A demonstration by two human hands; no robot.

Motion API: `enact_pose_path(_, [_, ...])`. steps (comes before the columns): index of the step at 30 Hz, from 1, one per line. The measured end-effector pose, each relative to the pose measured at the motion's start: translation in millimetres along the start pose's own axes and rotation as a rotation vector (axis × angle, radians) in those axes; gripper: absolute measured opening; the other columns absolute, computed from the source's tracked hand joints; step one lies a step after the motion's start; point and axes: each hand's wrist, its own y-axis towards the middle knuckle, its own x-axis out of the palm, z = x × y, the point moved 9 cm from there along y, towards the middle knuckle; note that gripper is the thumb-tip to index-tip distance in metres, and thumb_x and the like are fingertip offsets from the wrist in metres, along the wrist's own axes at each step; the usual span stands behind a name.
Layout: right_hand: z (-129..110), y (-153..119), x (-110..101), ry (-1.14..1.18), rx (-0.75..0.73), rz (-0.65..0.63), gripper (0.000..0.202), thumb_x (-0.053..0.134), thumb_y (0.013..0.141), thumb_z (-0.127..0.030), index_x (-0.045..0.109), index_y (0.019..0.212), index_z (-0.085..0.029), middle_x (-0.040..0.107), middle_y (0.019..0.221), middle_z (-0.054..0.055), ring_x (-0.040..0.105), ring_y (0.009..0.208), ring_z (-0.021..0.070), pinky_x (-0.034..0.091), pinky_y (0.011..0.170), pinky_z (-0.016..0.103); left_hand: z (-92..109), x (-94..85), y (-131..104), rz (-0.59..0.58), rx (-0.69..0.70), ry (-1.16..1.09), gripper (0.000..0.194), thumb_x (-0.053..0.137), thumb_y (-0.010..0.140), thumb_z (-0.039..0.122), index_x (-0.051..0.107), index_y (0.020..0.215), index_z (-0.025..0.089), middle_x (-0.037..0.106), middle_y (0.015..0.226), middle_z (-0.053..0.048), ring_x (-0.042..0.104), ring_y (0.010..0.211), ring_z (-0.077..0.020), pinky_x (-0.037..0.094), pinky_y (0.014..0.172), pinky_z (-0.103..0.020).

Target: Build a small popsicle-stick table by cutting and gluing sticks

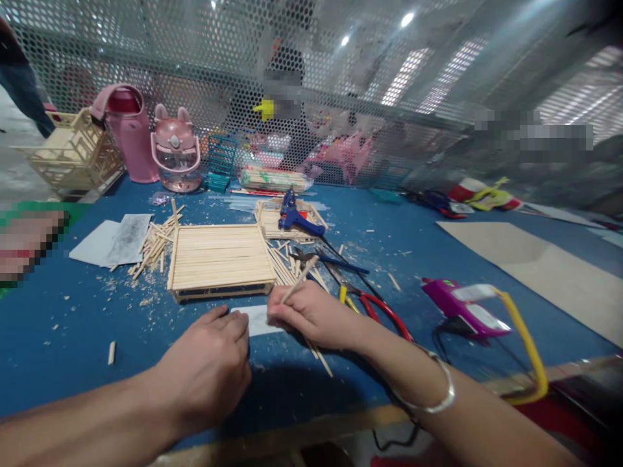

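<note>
From the head view, we pinch one wooden stick [302, 279] in our right hand [311, 314] at one white strip [257, 320]; our left hand [209, 363] rests on it, its grip unclear. We are probably smoothing; the next move seems to need a steady strip. Beyond, we count one large slatted frame [221, 256], one blue glue gun [299, 219].

The left bare hand [207, 360] hides one end of the small white paper strip [257, 322]; the lower tip of the thin pale wooden stick [304, 276] disappears in the right bare hand [314, 313]; the flat beige sheet [535, 272] runs off the right edge; shapes behind the far perforated grey metal screen [195, 42] are blurred.
</note>
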Motion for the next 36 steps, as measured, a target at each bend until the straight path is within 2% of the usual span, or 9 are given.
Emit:
enact_pose_path(5, [-4.0,-8.6,-2.2,-0.048,-0.068,-0.047,0.029,0.033,0.089,-0.023,0.059,0.081,-0.012,0.059,0.074,0.005,0.053,0.071,0.0114,0.042,0.069,0.022,1.2,-0.1,0.0,-0.005,0.003,0.008,0.023,0.041,0.074,0.013,0.063,0.080,0.012,0.066,0.090,-0.012,0.060,0.086,-0.0206,0.042,0.089,-0.040])
enact_pose_path(10, [-1.7,-9.6,-0.8,0.049,-0.054,-0.134,0.025,0.034,0.088,-0.020,0.058,0.085,-0.012,0.060,0.081,0.005,0.053,0.077,0.0108,0.041,0.075,0.022,0.9,-0.9,1.4,-0.002,-0.012,0.005,0.024,0.042,0.073,0.013,0.064,0.084,0.012,0.066,0.092,-0.012,0.060,0.087,-0.0211,0.042,0.089,-0.040])
enact_pose_path(18, [-7.4,-8.9,-2.8,0.019,-0.061,-0.172,0.025,0.032,0.088,-0.019,0.055,0.081,-0.013,0.056,0.076,0.005,0.050,0.073,0.0116,0.040,0.071,0.024,-0.8,-1.5,0.3,0.043,-0.024,-0.024,0.025,0.042,0.072,0.013,0.062,0.087,0.012,0.065,0.094,-0.011,0.060,0.089,-0.0206,0.042,0.090,-0.039])
enact_pose_path(21, [-10.9,-11.8,0.0,-0.024,-0.091,-0.211,0.025,0.032,0.087,-0.018,0.054,0.075,-0.014,0.054,0.071,0.005,0.047,0.069,0.0119,0.039,0.066,0.023,0.6,-3.5,-0.6,0.078,-0.013,-0.030,0.024,0.043,0.072,0.013,0.062,0.086,0.013,0.066,0.093,-0.010,0.060,0.087,-0.0203,0.042,0.089,-0.039])
enact_pose_path(24, [-7.2,-13.2,2.5,0.029,-0.055,-0.217,0.027,0.031,0.086,-0.016,0.054,0.073,-0.014,0.054,0.070,0.004,0.048,0.066,0.0110,0.038,0.066,0.023,-0.2,-5.0,0.0,0.086,-0.013,-0.024,0.023,0.041,0.075,0.014,0.063,0.082,0.013,0.066,0.089,-0.010,0.061,0.083,-0.0195,0.043,0.087,-0.039])
enact_pose_path(27, [0.8,-9.9,0.7,0.092,0.031,-0.124,0.020,0.035,0.080,-0.010,0.054,0.082,-0.014,0.057,0.072,0.002,0.051,0.066,0.0099,0.038,0.065,0.021,-1.8,-5.9,1.5,0.065,-0.001,-0.027,0.026,0.037,0.079,0.014,0.063,0.077,0.014,0.066,0.084,-0.008,0.061,0.079,-0.0186,0.046,0.079,-0.037])
enact_pose_path(29, [4.2,-7.4,2.0,0.094,0.065,-0.090,0.020,0.038,0.072,-0.007,0.054,0.081,-0.015,0.056,0.068,0.000,0.050,0.062,0.0096,0.038,0.060,0.020,-3.1,-5.1,1.9,0.036,0.004,-0.027,0.027,0.036,0.081,0.013,0.063,0.077,0.015,0.065,0.082,-0.008,0.061,0.077,-0.0184,0.048,0.073,-0.036])
enact_pose_path(33, [5.8,-5.3,7.0,0.067,0.054,-0.127,0.018,0.037,0.066,-0.008,0.053,0.063,-0.015,0.053,0.059,0.000,0.046,0.057,0.0098,0.036,0.056,0.020,-2.9,-5.3,1.8,0.032,0.011,0.018,0.027,0.036,0.081,0.012,0.063,0.085,0.016,0.065,0.085,-0.008,0.061,0.077,-0.0185,0.047,0.070,-0.034])
enact_pose_path(36, [7.5,-4.9,6.5,0.106,0.047,-0.142,0.019,0.036,0.065,-0.009,0.053,0.061,-0.014,0.053,0.059,0.000,0.048,0.058,0.0101,0.037,0.058,0.021,-0.8,-4.8,2.2,0.036,0.021,0.033,0.026,0.038,0.080,0.011,0.063,0.083,0.015,0.065,0.085,-0.008,0.061,0.079,-0.0188,0.047,0.072,-0.035])
